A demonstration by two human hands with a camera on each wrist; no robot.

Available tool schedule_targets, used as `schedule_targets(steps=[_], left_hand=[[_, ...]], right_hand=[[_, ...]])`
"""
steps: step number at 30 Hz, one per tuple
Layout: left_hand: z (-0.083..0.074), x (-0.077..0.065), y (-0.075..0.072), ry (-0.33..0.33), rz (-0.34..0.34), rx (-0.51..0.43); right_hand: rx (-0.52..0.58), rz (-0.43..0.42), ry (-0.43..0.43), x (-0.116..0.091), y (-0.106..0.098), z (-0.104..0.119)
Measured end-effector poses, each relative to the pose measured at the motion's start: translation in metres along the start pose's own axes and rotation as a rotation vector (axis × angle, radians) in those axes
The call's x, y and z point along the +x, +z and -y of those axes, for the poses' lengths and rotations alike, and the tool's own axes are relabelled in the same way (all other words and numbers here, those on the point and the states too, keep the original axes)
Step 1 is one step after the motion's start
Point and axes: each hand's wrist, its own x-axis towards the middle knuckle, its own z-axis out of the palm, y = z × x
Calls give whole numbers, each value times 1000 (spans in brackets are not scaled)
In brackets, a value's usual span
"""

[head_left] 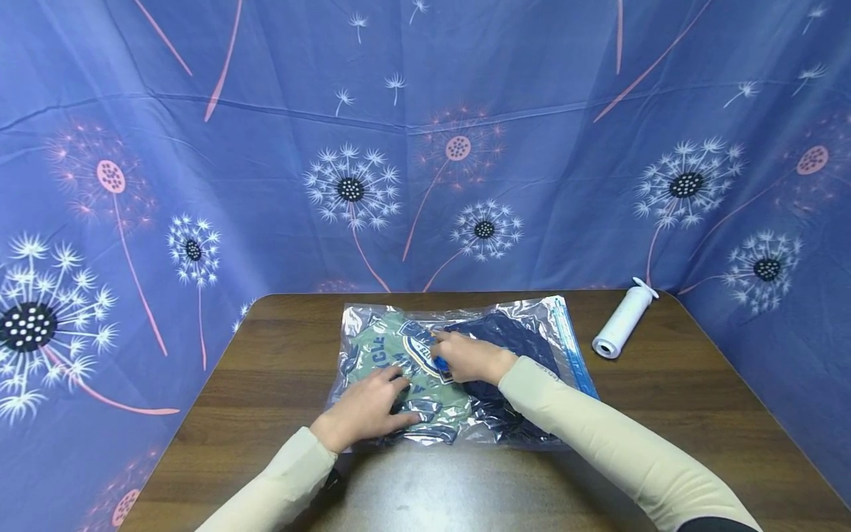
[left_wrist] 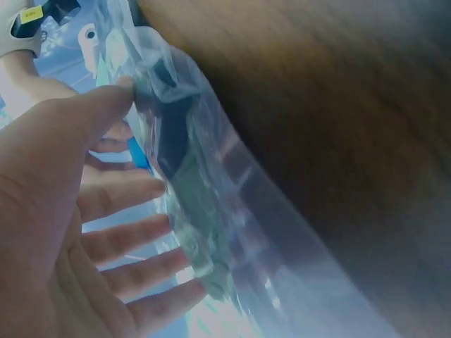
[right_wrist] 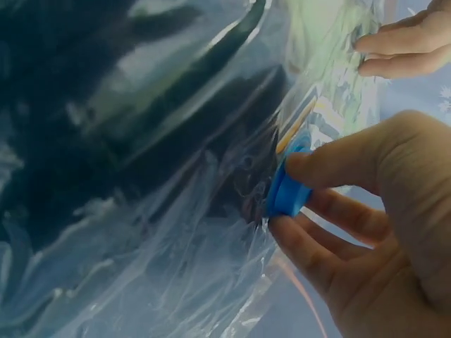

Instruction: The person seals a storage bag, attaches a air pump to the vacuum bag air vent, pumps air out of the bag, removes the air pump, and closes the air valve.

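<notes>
A clear plastic storage bag [head_left: 352,316] lies flat with a green printed garment [head_left: 439,403] and a dark navy garment [head_left: 512,332] inside it. At its middle, my right hand [head_left: 468,357] pinches a round blue valve cap [right_wrist: 290,193] between thumb and fingers. The right wrist view shows the cap against the film, its underside hidden. With fingers spread and fairly straight, my left hand [head_left: 372,406] rests on the bag's near left part, over the green garment. In the left wrist view its fingertips touch the film.
A white cylindrical hand pump [head_left: 623,323] lies on the brown wooden table [head_left: 259,384], right of the bag. Along the bag's right end runs a blue zip strip [head_left: 575,343]. A blue dandelion-print cloth [head_left: 279,199] hangs behind the table and along both sides.
</notes>
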Motion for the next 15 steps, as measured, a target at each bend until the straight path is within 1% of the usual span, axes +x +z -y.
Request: schedule_targets(steps=[2, 5, 8, 11, 15], left_hand=[[1, 0, -1, 17, -2, 9], [2, 1, -3, 31, 7, 14], [2, 2, -4, 30, 24, 11], [1, 2, -5, 22, 41, 3], [1, 3, -5, 9, 50, -10]], right_hand=[[2, 1, -1, 1, 0, -1], [-13, -27, -27, 2, 1, -2], [-24, -54, -41, 3, 1, -1], [-33, -72, -27, 4, 1, 2], [-54, -101, 25, 5, 4, 5]])
